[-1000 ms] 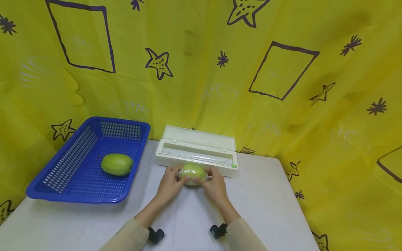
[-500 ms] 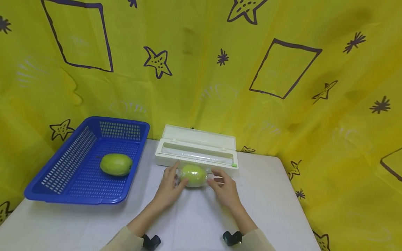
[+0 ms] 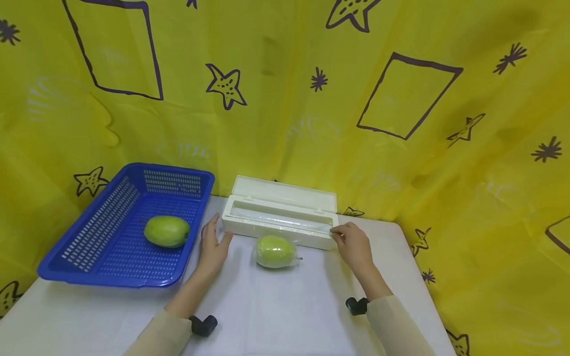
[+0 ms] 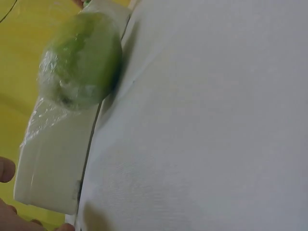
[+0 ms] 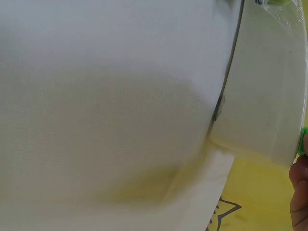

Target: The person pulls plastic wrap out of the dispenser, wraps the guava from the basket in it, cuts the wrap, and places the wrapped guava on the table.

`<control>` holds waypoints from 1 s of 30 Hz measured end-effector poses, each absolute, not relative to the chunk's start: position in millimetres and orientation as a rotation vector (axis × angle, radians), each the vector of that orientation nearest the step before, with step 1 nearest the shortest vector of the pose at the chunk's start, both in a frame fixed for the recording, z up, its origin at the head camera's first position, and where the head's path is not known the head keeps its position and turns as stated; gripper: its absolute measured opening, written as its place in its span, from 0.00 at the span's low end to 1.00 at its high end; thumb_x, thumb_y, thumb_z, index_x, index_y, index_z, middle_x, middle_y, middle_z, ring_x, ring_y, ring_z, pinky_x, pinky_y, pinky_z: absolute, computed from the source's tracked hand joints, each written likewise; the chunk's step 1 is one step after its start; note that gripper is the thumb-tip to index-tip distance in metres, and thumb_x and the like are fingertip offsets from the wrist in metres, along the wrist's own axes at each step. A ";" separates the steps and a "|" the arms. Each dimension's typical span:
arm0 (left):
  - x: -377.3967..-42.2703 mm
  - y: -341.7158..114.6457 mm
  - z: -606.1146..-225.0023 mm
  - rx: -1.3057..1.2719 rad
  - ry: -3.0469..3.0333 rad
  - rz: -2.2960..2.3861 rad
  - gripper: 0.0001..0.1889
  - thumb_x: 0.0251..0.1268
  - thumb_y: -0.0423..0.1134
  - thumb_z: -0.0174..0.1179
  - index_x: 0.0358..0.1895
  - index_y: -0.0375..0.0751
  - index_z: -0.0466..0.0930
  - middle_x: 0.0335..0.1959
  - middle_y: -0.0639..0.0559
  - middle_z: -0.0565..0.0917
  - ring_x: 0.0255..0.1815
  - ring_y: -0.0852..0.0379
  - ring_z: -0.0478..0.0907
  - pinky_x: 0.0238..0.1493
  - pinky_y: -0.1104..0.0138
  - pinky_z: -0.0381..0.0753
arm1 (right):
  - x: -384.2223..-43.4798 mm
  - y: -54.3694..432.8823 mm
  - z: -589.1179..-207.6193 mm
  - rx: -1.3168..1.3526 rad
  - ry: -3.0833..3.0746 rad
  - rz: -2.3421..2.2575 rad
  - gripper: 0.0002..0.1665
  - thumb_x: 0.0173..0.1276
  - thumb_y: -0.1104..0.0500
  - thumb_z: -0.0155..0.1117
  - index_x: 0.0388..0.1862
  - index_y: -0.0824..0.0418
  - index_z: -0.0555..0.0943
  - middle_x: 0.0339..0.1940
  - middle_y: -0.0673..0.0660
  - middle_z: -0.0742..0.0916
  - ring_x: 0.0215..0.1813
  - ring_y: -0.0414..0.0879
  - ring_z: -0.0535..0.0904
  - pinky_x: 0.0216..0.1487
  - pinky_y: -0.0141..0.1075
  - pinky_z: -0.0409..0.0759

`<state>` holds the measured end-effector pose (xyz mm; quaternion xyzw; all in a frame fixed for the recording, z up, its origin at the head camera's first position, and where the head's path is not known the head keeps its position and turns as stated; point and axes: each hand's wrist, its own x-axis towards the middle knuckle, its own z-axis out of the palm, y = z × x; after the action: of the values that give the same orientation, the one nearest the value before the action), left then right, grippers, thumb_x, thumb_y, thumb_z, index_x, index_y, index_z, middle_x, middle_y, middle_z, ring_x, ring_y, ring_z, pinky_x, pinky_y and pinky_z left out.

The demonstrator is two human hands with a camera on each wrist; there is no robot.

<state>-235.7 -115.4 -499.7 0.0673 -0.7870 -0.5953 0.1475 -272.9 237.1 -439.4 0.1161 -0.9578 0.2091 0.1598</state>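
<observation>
A green oval fruit covered in cling film lies on the table, right against the front of a white cling film dispenser. Its lid stands raised, and a roll of film shows inside. My right hand is at the dispenser's right end, thumb and fingertips pinching the small green slide cutter. At the left end, my left hand has its fingers extended beside the box and holds nothing. The left wrist view shows shiny film over the wrapped fruit and the box front.
On the left stands a blue plastic basket with an unwrapped green fruit in it. A yellow patterned curtain hangs behind the white table. The table's right edge lies beyond my right hand.
Both hands have let go of the wrapped fruit and moved apart. The left went to the dispenser's left end, the right to the slide cutter at its right end. The fruit stays on the table.
</observation>
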 end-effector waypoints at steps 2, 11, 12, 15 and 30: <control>-243.2 -119.8 -500.0 0.183 -2.296 -1.806 0.35 0.74 0.34 0.52 0.79 0.35 0.46 0.78 0.31 0.54 0.78 0.32 0.51 0.76 0.43 0.55 | -275.4 237.4 -437.8 0.374 -2.744 0.591 0.07 0.63 0.65 0.71 0.40 0.61 0.89 0.37 0.57 0.85 0.35 0.51 0.81 0.37 0.46 0.80; -260.7 -129.8 -506.8 0.197 -2.210 -1.850 0.27 0.72 0.28 0.56 0.71 0.28 0.61 0.66 0.27 0.72 0.66 0.33 0.71 0.68 0.50 0.72 | -283.5 223.5 -447.8 0.438 -2.715 0.670 0.07 0.60 0.65 0.73 0.38 0.61 0.89 0.34 0.56 0.86 0.37 0.51 0.82 0.40 0.46 0.81; -262.0 -130.5 -507.8 0.196 -2.188 -1.852 0.26 0.70 0.27 0.57 0.69 0.27 0.62 0.63 0.27 0.73 0.66 0.33 0.72 0.68 0.50 0.72 | -283.8 219.5 -448.4 0.456 -2.711 0.680 0.07 0.61 0.65 0.73 0.38 0.60 0.89 0.34 0.56 0.87 0.37 0.52 0.82 0.41 0.46 0.81; -265.5 -130.7 -509.0 0.177 -2.152 -1.886 0.24 0.69 0.26 0.58 0.66 0.25 0.63 0.61 0.26 0.74 0.65 0.33 0.71 0.69 0.49 0.71 | -284.0 207.6 -448.4 0.521 -2.691 0.698 0.07 0.61 0.63 0.73 0.39 0.60 0.90 0.36 0.57 0.88 0.40 0.53 0.84 0.43 0.47 0.82; -272.2 -132.4 -510.0 0.106 -2.216 -1.808 0.31 0.71 0.29 0.58 0.74 0.28 0.59 0.66 0.27 0.71 0.66 0.35 0.72 0.64 0.54 0.74 | -300.9 193.4 -443.3 0.654 -2.675 0.692 0.04 0.59 0.62 0.75 0.34 0.59 0.90 0.34 0.55 0.89 0.39 0.51 0.85 0.44 0.46 0.82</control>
<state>-272.2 -132.4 -510.0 0.0366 -0.7668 -0.6256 0.1393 -300.9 193.4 -443.3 0.2277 -0.9313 0.2409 0.1506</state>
